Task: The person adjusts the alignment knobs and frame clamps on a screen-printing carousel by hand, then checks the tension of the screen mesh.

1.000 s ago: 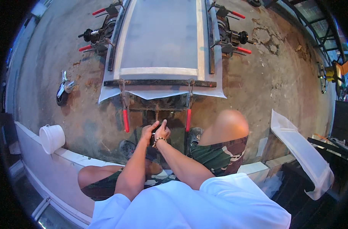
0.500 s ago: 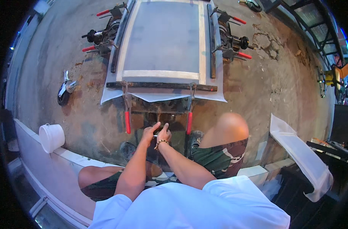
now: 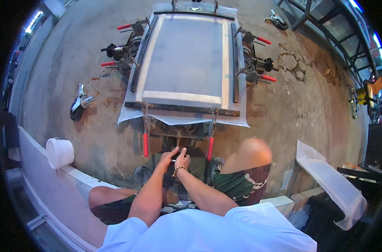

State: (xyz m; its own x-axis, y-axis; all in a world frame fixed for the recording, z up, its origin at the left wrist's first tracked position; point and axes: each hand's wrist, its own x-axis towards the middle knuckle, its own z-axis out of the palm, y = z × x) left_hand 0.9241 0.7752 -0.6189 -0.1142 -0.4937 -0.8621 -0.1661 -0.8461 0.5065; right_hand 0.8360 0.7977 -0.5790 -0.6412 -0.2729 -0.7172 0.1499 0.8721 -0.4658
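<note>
A small piece with a bright, metallic glint is showing between the left hand [image 3: 166,161] and the right hand [image 3: 182,161] — mostly hiding within them — while a slender brownish rod [image 3: 178,142] is pointing toward them from just beyond.

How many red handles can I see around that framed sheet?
6: upper left handle, lower left handle, upper right handle, lower right handle, near-end left handle, near-end right handle. More may be hidden at the far end.
</note>
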